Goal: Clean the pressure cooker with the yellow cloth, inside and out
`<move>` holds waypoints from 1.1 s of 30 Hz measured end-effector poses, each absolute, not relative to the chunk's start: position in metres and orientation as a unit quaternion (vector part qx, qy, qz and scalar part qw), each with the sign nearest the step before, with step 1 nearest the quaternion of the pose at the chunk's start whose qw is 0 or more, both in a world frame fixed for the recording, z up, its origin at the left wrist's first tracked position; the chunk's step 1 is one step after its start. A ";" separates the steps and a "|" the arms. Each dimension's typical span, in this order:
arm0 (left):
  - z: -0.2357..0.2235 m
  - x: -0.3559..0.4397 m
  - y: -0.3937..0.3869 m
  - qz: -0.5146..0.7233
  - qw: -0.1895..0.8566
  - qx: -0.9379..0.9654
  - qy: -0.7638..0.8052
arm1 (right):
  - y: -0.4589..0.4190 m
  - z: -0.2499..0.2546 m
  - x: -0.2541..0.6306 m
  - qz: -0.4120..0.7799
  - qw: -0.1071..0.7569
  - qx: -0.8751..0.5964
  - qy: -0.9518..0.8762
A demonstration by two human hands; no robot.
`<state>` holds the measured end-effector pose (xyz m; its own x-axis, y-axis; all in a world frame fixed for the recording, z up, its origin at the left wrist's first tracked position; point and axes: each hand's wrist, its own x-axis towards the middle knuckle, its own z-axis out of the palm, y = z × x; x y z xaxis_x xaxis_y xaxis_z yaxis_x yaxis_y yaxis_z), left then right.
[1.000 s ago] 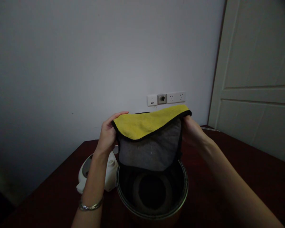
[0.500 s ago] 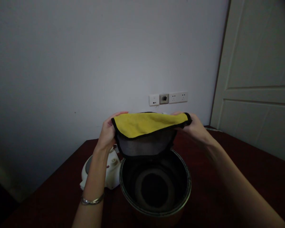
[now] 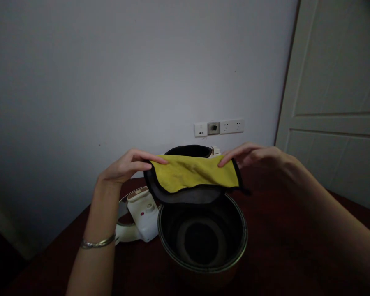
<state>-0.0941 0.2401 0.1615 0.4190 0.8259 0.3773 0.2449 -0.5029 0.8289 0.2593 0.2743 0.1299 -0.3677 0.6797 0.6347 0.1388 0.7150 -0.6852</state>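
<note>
A folded cloth (image 3: 197, 172), yellow on one face and grey on the other with black edging, is stretched between my hands above the far rim of a dark round pot (image 3: 203, 242). My left hand (image 3: 131, 166) pinches its left top corner, index finger lying over the yellow face. At the right top edge my right hand (image 3: 249, 158) grips the cloth, a fingertip pressed on the yellow side. The pot's inside shows a pale ring around a dark centre. Part of its far wall is hidden by the cloth.
Left of the pot lies a white lid-like part (image 3: 144, 218) with a knob and a grey round panel. Behind the cloth, a white-bodied appliance with a dark round opening (image 3: 189, 151) is partly hidden. Wall sockets (image 3: 231, 126) sit above the dark red table (image 3: 280, 238).
The cloth has been lowered and its yellow flap hangs further down over the grey side. My left wrist has swung out leftward, uncovering the white lid. The dark opening behind is now visible.
</note>
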 end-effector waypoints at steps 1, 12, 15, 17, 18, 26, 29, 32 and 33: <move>0.164 -0.086 0.235 0.415 0.343 0.759 0.366 | 0.271 0.133 0.252 0.281 0.473 -0.274 -0.789; 0.148 0.013 0.214 0.511 0.408 0.701 0.286 | 0.249 0.124 0.180 0.200 0.487 -0.330 -0.783; 0.139 0.000 0.230 0.506 0.392 0.705 0.305 | 0.265 0.118 0.186 0.230 0.474 -0.318 -0.788; 0.131 -0.016 0.245 0.497 0.325 0.713 0.372 | 0.274 0.113 0.192 0.225 0.448 -0.301 -0.811; 0.126 -0.024 0.252 0.474 0.278 0.723 0.417 | 0.276 0.110 0.194 0.210 0.427 -0.288 -0.831; 0.077 -0.037 0.274 0.063 0.075 0.813 0.575 | 0.278 0.048 0.166 -0.063 0.033 -0.098 -0.993; 0.073 -0.030 0.274 0.042 0.039 0.795 0.604 | 0.281 0.024 0.151 -0.147 -0.060 -0.053 -0.986; 0.071 -0.032 0.280 0.052 0.008 0.784 0.618 | 0.283 0.013 0.144 -0.142 -0.097 -0.055 -0.984; 0.069 -0.035 0.284 0.055 0.004 0.785 0.618 | 0.283 0.012 0.143 -0.131 -0.111 -0.071 -0.983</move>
